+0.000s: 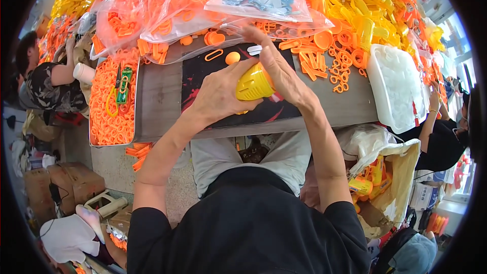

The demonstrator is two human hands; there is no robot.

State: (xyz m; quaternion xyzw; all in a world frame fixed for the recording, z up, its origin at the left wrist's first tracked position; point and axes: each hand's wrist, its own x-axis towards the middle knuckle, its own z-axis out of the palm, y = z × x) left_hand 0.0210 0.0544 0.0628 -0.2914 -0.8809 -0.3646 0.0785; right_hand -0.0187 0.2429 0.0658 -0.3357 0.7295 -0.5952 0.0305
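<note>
My left hand (215, 94) is wrapped round a yellow ribbed plastic part (253, 85), cup-shaped and tilted, above a dark mat (203, 66). Against the right side of that part rests my right hand (280, 73), its fingers stretched out and pointing up and left. An orange ball (232, 58) lies on the mat just beyond my left hand. Near it are an orange oblong ring (213, 55) and a small white piece (254, 49). Another bit of yellow plastic shows under my left hand. The inside of the yellow part is hidden.
A metal tray (112, 127) of small orange rings, with a green-handled tool (124, 85) on top, stands left. Bags of orange parts (177, 5) and yellow pieces (365, 0) heap up behind. A white tub (398, 89) and a lined box (406, 172) stand right. Other people work on both sides.
</note>
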